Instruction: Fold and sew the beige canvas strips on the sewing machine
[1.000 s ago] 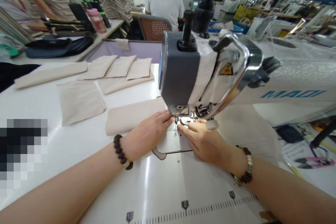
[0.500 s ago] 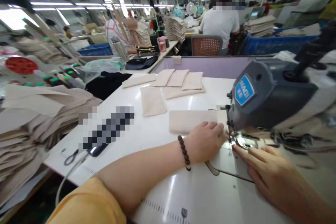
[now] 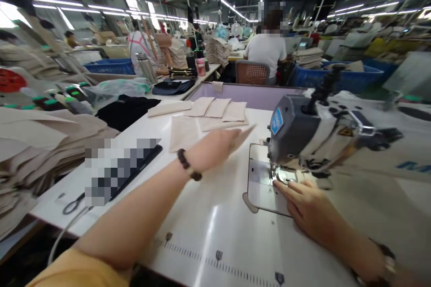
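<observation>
My left hand (image 3: 213,147), a dark beaded bracelet at its wrist, grips a beige fabric piece (image 3: 247,136) and holds it tilted over the white table, left of the sewing machine (image 3: 296,121). The hand is slightly blurred and hides part of the piece. Fingers extended, my right hand (image 3: 311,208) rests flat by the lit needle area, its fingertips on the metal plate (image 3: 261,190) close to the presser foot. No fabric shows under that hand. Behind my left hand lie several folded beige pieces (image 3: 235,110).
A phone (image 3: 143,166), partly blurred out, and scissors (image 3: 72,205) lie at the table's left. Stacked beige fabric (image 3: 63,152) and black cloth (image 3: 126,110) stand beyond that edge. A purple panel (image 3: 249,94) borders the back; a person in white (image 3: 266,51) sits beyond it.
My left hand has moved from the needle area to the left and away from me, carrying the beige piece off the machine. My right hand stays by the needle. The view has turned right.
</observation>
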Tool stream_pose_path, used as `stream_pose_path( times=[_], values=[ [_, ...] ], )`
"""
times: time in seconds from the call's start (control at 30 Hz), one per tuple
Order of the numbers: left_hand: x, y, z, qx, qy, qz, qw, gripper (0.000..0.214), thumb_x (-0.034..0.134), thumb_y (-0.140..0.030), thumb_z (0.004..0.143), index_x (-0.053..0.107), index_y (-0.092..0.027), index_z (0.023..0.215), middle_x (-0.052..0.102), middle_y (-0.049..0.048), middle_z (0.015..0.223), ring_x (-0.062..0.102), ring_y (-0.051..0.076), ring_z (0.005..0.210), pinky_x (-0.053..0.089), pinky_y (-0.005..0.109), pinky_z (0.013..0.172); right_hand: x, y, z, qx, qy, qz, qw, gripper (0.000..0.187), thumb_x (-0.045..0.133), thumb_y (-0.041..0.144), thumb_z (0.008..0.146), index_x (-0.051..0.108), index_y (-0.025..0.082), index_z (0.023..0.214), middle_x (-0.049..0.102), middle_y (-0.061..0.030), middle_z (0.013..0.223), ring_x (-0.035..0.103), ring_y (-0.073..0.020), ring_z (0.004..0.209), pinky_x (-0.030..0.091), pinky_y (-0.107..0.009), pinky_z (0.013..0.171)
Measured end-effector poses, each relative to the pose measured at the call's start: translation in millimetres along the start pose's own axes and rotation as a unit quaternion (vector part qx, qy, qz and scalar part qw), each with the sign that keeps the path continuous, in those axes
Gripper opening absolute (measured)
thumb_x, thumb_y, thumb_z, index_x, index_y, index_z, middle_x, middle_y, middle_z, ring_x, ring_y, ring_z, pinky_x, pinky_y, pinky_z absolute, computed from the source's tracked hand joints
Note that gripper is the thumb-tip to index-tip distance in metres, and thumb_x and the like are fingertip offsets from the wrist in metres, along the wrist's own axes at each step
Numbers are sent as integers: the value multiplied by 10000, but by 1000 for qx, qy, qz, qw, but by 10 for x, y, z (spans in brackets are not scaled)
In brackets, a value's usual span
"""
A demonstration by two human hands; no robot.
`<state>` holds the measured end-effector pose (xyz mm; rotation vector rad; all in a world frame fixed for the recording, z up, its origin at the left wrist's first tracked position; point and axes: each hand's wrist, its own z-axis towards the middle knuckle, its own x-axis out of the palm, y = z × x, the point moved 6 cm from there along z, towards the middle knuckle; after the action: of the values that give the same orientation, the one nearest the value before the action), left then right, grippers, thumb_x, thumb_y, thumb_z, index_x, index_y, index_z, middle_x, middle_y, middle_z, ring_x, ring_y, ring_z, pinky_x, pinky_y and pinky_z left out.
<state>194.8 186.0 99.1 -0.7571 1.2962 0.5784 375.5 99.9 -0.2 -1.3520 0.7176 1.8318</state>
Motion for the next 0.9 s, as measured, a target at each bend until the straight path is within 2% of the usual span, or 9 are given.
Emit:
stream_pose_path(
  times=[0.03,0.1,0.17,0.3,0.33,0.4,0.5,0.57,0.9],
  values=[
    [-133,71,-15,-6,-24,-45,999,462,336,-39,774,472,-139,1204,654,70,976,629,180,842,503,297,713,-9,3,9,7,8,5,1000,398,343,87,832,573,90,1156,615,-88,815,552,-199,695,428,-335,645],
    [-242,210,-48,-16,-58,-318,946,469,376,-82,744,482,-106,1201,654,81,965,634,191,864,513,303,730,-33,5,29,21,23,16,999,406,363,75,812,575,97,1159,614,-85,819,541,-197,697,411,-338,669],
    [-88,315,-86,-51,-37,-430,901,465,417,-149,750,479,-87,1206,650,101,959,636,205,873,519,325,748,-63,9,49,34,37,24,998,403,393,74,800,577,106,1156,615,-82,832,533,-199,721,393,-338,700],
    [368,388,-241,-132,-41,-261,956,540,497,-217,740,414,-88,1259,577,164,1143,586,269,1004,485,441,851,-116,28,82,44,55,15,997,389,436,77,778,582,113,1136,605,-71,814,515,-196,718,355,-332,700],
    [421,329,-284,-119,-56,-205,970,517,494,-205,750,423,-86,1249,522,182,1220,540,287,1081,447,470,906,-120,34,88,43,61,10,997,381,440,77,775,583,113,1127,598,-68,798,509,-194,707,346,-329,685],
    [503,63,-351,-19,-41,-97,994,390,449,-172,807,484,-106,1190,472,174,1279,498,281,1136,420,463,950,-118,44,94,37,69,-1,997,367,442,74,772,580,105,1110,586,-68,786,498,-191,695,329,-324,663],
    [653,-432,-460,173,65,-16,983,248,424,-158,881,559,-162,1089,538,107,1201,543,220,1072,454,379,930,-118,49,87,24,64,-4,998,348,441,66,764,578,96,1082,582,-72,791,490,-186,694,316,-322,667],
    [724,-619,-473,220,102,5,970,216,480,-187,881,562,-151,1078,557,104,1155,552,218,1048,467,363,912,-137,44,73,20,48,6,999,307,437,71,769,594,107,1030,581,-67,775,485,-181,686,308,-317,661],
    [920,-700,-73,206,41,27,977,288,533,-270,875,507,-78,1089,518,164,1194,538,238,1094,468,347,918,-233,141,-3,-77,-2,58,995,293,346,159,884,635,152,932,522,-26,680,411,-163,615,297,-306,641]
  ],
)
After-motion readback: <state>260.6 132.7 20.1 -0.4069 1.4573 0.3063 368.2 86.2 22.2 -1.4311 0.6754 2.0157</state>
